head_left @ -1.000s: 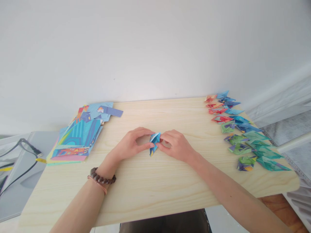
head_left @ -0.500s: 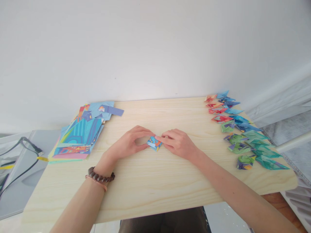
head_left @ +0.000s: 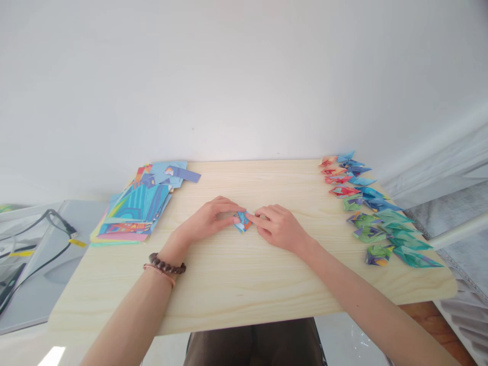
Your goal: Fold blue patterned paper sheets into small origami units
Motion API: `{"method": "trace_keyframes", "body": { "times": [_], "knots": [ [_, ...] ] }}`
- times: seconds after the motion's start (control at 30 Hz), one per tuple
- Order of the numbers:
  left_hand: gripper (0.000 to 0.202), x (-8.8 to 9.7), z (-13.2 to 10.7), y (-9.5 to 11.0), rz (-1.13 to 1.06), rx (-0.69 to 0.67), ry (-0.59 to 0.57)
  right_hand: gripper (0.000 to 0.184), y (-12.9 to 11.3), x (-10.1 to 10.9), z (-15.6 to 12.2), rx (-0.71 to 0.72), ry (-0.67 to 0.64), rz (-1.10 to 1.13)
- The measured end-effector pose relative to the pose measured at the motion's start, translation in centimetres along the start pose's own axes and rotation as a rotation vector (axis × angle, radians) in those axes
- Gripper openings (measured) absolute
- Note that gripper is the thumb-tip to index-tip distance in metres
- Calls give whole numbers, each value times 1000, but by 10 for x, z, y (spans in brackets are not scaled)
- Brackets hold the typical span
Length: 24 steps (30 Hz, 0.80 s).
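Your left hand [head_left: 211,217] is pinching a part-folded paper [head_left: 241,228] amid the worktop [head_left: 244,284]; your right hand [head_left: 281,226] is pressing it, grip unclear. Finished-looking pieces [head_left: 417,256] are lining the right edge, flat sheets [head_left: 147,202] the left.

Bare forearms [head_left: 134,310], dark beaded bracelet [head_left: 166,265], thin copper-coloured bangle [head_left: 166,276] on left wrist [head_left: 174,249], brown garment [head_left: 254,345], probably trousers
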<state>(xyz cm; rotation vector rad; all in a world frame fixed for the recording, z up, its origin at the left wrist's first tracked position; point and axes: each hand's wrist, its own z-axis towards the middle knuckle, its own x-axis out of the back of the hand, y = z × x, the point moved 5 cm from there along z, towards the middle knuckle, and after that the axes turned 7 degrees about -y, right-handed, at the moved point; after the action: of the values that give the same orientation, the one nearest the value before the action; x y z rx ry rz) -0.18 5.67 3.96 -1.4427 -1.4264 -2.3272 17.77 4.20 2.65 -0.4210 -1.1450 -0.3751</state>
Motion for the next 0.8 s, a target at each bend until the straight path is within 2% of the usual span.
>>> {"method": "trace_keyframes", "body": {
  "times": [0.1, 0.27, 0.47, 0.63, 0.8],
  "knots": [
    [26, -2, 1, -2, -1, 0, 42, 34, -1, -1, 1, -30, 10, 30],
    [27, -4, 1, -9, -73, 84, 75, 27, 0, -5, 6, -182, 57, 142],
    [30, -3, -1, -8, -129, 157, 100, 29, 12, -13, 11, -366, 102, 396],
    [28, -4, 0, -4, -87, 177, 86, 25, 21, -13, 12, -360, 55, 496],
    [46, -6, -2, -6, -219, 280, 94, 21, 25, -10, 19, -341, -1, 557]
  ]
}}
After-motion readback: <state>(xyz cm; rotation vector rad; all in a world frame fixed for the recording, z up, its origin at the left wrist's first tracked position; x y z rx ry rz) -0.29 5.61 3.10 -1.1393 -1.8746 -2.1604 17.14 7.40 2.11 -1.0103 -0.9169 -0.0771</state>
